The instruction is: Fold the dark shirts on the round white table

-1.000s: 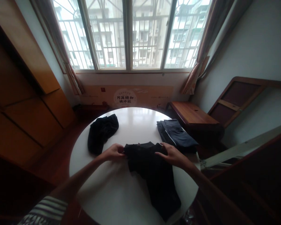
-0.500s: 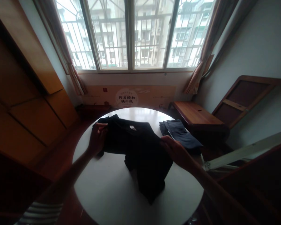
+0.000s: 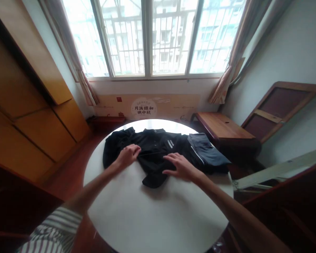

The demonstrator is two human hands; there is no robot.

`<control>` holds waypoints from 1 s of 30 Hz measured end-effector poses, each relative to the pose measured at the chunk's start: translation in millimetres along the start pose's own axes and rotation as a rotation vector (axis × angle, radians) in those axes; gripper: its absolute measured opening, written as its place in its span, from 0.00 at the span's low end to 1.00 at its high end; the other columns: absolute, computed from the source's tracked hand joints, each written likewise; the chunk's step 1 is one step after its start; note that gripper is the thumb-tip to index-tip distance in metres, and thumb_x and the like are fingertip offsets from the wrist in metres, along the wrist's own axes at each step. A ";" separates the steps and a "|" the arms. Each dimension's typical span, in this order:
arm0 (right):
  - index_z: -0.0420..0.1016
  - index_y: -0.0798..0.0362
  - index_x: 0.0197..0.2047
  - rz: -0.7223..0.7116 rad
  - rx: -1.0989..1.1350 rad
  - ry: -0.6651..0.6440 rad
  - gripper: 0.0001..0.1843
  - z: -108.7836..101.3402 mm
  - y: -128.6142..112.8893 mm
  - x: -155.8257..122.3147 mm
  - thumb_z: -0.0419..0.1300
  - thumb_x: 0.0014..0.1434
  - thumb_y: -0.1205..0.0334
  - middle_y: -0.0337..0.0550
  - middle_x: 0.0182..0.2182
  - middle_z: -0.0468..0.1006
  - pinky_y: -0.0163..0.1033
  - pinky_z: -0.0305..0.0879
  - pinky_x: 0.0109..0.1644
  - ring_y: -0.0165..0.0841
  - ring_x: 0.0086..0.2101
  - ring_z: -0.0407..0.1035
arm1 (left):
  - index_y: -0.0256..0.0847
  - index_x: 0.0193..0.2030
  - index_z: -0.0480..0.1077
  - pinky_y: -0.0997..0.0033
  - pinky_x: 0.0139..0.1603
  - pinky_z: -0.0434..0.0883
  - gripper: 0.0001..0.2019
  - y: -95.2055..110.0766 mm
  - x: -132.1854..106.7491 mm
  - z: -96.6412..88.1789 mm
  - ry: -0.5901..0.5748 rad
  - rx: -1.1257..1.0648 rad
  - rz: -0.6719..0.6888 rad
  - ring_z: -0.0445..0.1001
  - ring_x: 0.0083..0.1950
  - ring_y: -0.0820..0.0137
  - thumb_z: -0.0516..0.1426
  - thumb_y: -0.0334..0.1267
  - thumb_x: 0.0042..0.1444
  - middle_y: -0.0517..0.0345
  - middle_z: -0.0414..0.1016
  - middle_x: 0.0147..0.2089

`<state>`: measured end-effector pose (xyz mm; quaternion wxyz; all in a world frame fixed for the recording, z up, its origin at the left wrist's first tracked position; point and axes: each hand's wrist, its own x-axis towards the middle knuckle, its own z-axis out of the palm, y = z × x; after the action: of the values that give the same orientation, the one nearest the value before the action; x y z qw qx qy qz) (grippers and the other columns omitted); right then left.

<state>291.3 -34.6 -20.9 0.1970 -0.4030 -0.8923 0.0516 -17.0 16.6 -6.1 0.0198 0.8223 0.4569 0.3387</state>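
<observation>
1. Head view, the hands: the left hand point(image 3: 128, 155) lies on the near left part of a black garment point(image 3: 152, 149); its fingers are curled in and bunched on the cloth, closed on a fold of it; the right hand point(image 3: 179, 166) lies flat on the garment's near right part, palm down, fingers spread and straight, gripping nothing; a striped sleeve point(image 3: 51, 230) shows at the lower left, on the left arm.
2. Head view, the garment: it is spread out across the far half of a round white worktop point(image 3: 152, 214), reaching from the left rim towards the right; its near edge hangs in a rumpled lobe between the two hands; short white stripes point(image 3: 170, 143) show on it just beyond the right hand; on the far left the dark cloth is heaped, and I cannot tell whether that is the same piece or another under it.
3. Head view, beside it: a folded pile of dark blue-grey clothes point(image 3: 209, 154) sits at the worktop's right rim, touching the black garment's right end.
4. Head view, the room: a low wooden table point(image 3: 221, 128) stands beyond the pile to the right; a printed cardboard panel point(image 3: 147, 106) leans under the barred window point(image 3: 152, 35); wooden cabinets point(image 3: 28, 102) fill the left side.
</observation>
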 end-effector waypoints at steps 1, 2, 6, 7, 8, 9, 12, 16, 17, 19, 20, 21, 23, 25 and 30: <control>0.69 0.52 0.61 -0.042 -0.012 -0.045 0.34 9.3 -5.4 -13.3 0.66 0.55 0.45 0.55 0.54 0.72 0.51 0.65 0.56 0.47 0.53 0.64 | 0.42 0.47 0.74 0.63 0.45 0.74 0.10 5.4 -18.6 8.0 -0.040 -0.012 0.027 0.75 0.45 0.64 0.57 0.43 0.64 0.52 0.76 0.47; 0.68 0.51 0.62 -0.067 -0.030 -0.074 0.35 16.7 -10.3 -23.8 0.67 0.55 0.47 0.55 0.55 0.70 0.52 0.64 0.56 0.48 0.55 0.62 | 0.42 0.49 0.73 0.62 0.47 0.75 0.11 10.4 -34.1 14.4 -0.076 -0.020 0.053 0.75 0.46 0.65 0.56 0.44 0.65 0.51 0.75 0.50; 0.74 0.52 0.53 -0.061 -0.150 -0.126 0.16 27.9 -21.5 -33.8 0.56 0.62 0.68 0.52 0.47 0.73 0.47 0.65 0.50 0.42 0.49 0.65 | 0.42 0.52 0.71 0.63 0.47 0.74 0.13 22.0 -61.9 28.9 -0.167 -0.035 0.121 0.73 0.47 0.67 0.56 0.44 0.65 0.51 0.72 0.51; 0.74 0.52 0.50 -0.061 -0.162 -0.129 0.15 26.4 -22.2 -30.5 0.54 0.62 0.72 0.51 0.43 0.74 0.46 0.65 0.49 0.41 0.46 0.66 | 0.43 0.51 0.72 0.64 0.46 0.74 0.12 22.6 -61.7 30.8 -0.184 -0.037 0.136 0.73 0.46 0.67 0.57 0.44 0.64 0.51 0.72 0.49; 0.74 0.53 0.47 -0.064 -0.151 -0.113 0.15 23.1 -22.5 -26.7 0.52 0.62 0.74 0.51 0.41 0.74 0.45 0.65 0.47 0.40 0.43 0.66 | 0.44 0.50 0.73 0.65 0.46 0.73 0.11 22.5 -59.7 32.0 -0.199 -0.039 0.157 0.73 0.45 0.66 0.57 0.43 0.64 0.52 0.72 0.47; 0.74 0.54 0.46 -0.066 -0.114 -0.075 0.14 18.0 -22.5 -23.3 0.50 0.62 0.75 0.50 0.39 0.74 0.44 0.65 0.46 0.39 0.42 0.67 | 0.44 0.49 0.74 0.65 0.45 0.73 0.11 21.6 -56.6 32.2 -0.212 -0.042 0.186 0.72 0.44 0.66 0.56 0.43 0.64 0.52 0.72 0.45; 0.71 0.54 0.46 -0.059 0.076 0.145 0.13 -7.4 -24.5 -23.5 0.47 0.66 0.71 0.50 0.37 0.75 0.43 0.66 0.46 0.38 0.39 0.69 | 0.41 0.46 0.73 0.63 0.47 0.71 0.12 18.1 -46.9 23.1 -0.149 -0.079 0.243 0.70 0.43 0.65 0.49 0.40 0.68 0.52 0.72 0.40; 0.71 0.52 0.49 0.012 0.258 0.238 0.14 -50.8 -41.3 -51.6 0.47 0.70 0.59 0.49 0.37 0.78 0.41 0.67 0.43 0.37 0.37 0.72 | 0.40 0.36 0.70 0.63 0.44 0.69 0.16 21.1 -46.4 -14.4 -0.054 -0.200 0.157 0.68 0.36 0.66 0.45 0.42 0.69 0.54 0.71 0.32; 0.72 0.51 0.50 0.031 0.290 0.188 0.15 -60.0 -47.9 -59.9 0.48 0.70 0.57 0.48 0.36 0.78 0.40 0.67 0.42 0.36 0.36 0.72 | 0.40 0.34 0.69 0.65 0.41 0.68 0.18 23.6 -48.4 -25.7 -0.104 -0.257 0.136 0.67 0.33 0.67 0.46 0.45 0.69 0.55 0.70 0.30; 0.75 0.51 0.46 0.011 0.372 0.006 0.15 -73.9 -61.0 -71.7 0.49 0.69 0.54 0.45 0.32 0.78 0.38 0.67 0.39 0.34 0.33 0.72 | 0.39 0.31 0.70 0.70 0.34 0.67 0.22 29.3 -52.3 -45.6 -0.302 -0.409 0.112 0.66 0.28 0.70 0.45 0.50 0.69 0.57 0.68 0.26; 0.76 0.51 0.43 -0.030 0.428 -0.100 0.16 -77.9 -66.3 -74.2 0.49 0.69 0.53 0.44 0.30 0.77 0.37 0.66 0.38 0.33 0.31 0.72 | 0.39 0.30 0.71 0.71 0.31 0.66 0.26 31.9 -53.1 -52.4 -0.435 -0.493 0.105 0.66 0.26 0.71 0.43 0.52 0.69 0.58 0.68 0.25; 0.76 0.52 0.40 -0.073 0.484 -0.199 0.18 -79.7 -69.7 -74.1 0.49 0.69 0.52 0.43 0.28 0.76 0.36 0.66 0.37 0.32 0.30 0.71 | 0.38 0.31 0.73 0.72 0.29 0.66 0.29 34.1 -52.8 -56.5 -0.561 -0.563 0.092 0.66 0.24 0.72 0.41 0.53 0.69 0.58 0.68 0.23; 0.76 0.53 0.37 -0.098 0.544 -0.292 0.21 -75.7 -69.4 -66.7 0.48 0.70 0.50 0.43 0.29 0.76 0.36 0.66 0.37 0.31 0.30 0.71 | 0.37 0.31 0.75 0.73 0.28 0.66 0.32 36.6 -47.7 -54.2 -0.679 -0.606 0.043 0.67 0.22 0.72 0.38 0.53 0.70 0.58 0.67 0.21; 0.77 0.54 0.41 -0.021 0.467 -0.204 0.21 -61.8 -58.5 -52.6 0.48 0.69 0.50 0.47 0.35 0.77 0.38 0.68 0.42 0.34 0.35 0.73 | 0.38 0.35 0.76 0.73 0.32 0.69 0.29 36.0 -37.3 -37.8 -0.580 -0.486 -0.006 0.71 0.26 0.70 0.41 0.51 0.70 0.56 0.72 0.25; 0.63 0.52 0.67 0.191 0.027 -0.054 0.38 -9.3 -12.8 -16.5 0.63 0.58 0.45 0.59 0.60 0.66 0.55 0.57 0.62 0.51 0.59 0.60 | 0.37 0.62 0.68 0.58 0.65 0.61 0.23 24.7 -9.2 41.2 -0.457 -0.029 -0.054 0.65 0.65 0.56 0.45 0.47 0.69 0.41 0.67 0.64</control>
<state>295.9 -56.0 -14.2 0.1723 -0.4818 -0.8541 0.0931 21.7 6.6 -34.3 0.1434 0.8648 0.4574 0.1498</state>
